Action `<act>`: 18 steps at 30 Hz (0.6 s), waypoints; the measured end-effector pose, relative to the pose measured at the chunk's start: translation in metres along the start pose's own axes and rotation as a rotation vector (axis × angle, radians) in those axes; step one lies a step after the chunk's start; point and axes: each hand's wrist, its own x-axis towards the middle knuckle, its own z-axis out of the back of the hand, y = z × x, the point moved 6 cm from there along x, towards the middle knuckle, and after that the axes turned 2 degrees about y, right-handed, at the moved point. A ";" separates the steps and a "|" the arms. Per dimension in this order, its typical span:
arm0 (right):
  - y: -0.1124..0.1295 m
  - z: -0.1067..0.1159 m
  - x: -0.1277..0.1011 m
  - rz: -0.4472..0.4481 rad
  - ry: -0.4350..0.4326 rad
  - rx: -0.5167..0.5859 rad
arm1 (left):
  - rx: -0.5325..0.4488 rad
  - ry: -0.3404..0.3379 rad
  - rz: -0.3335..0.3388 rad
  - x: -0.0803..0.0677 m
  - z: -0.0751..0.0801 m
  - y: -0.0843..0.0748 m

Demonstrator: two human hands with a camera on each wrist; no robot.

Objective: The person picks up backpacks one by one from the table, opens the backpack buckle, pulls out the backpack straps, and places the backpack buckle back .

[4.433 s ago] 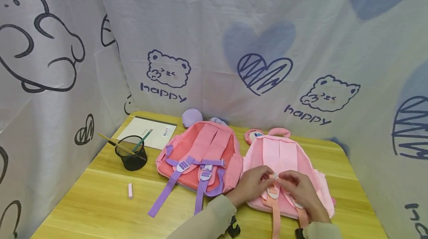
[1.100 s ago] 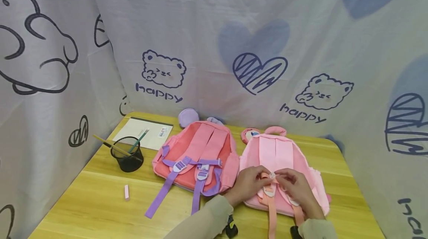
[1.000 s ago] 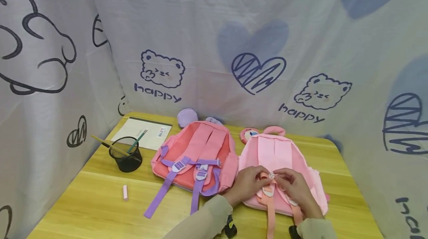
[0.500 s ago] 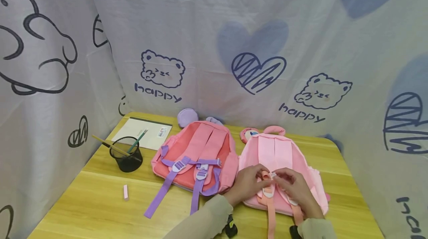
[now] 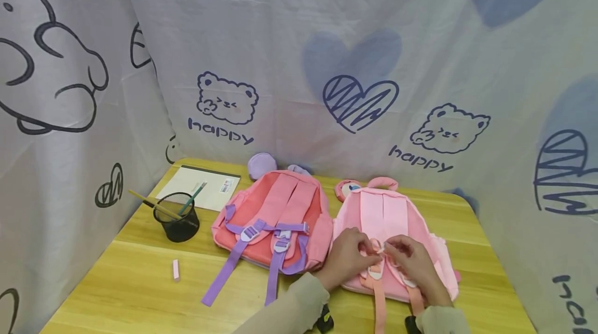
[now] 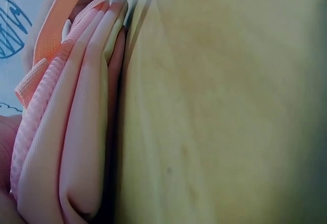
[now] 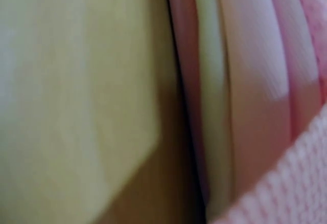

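Note:
A light pink backpack lies back side up at the right of the table, with orange webbing straps hanging toward the front edge. Over its lower middle, my left hand pinches a curled orange strap between thumb and fingers. Opposite it, my right hand pinches a small white buckle on the same strap; fingertips partly cover it. A white strap adjuster sits just below. In the left wrist view the backpack's side and an orange strap show. Pink layered fabric of the backpack fills the right wrist view's right half.
A coral backpack with purple straps lies close against the left forearm. Farther left stand a black mesh pen cup holding pencils, a notepad and a pale pink eraser-like block. Patterned curtains close in the table.
Both hands stay over the pink backpack's strap. The orange strap has curled into a loop at the left fingertips, and the white buckle has turned between the fingers. The left hand has shifted slightly.

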 end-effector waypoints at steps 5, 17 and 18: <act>-0.001 0.000 0.001 -0.014 -0.007 -0.007 | 0.094 -0.017 0.030 0.001 -0.001 -0.004; -0.001 -0.002 0.002 0.001 0.008 -0.043 | 0.257 -0.044 0.043 0.000 -0.004 -0.007; 0.000 -0.002 0.002 0.016 0.016 -0.061 | 0.263 -0.046 0.040 0.001 -0.004 -0.008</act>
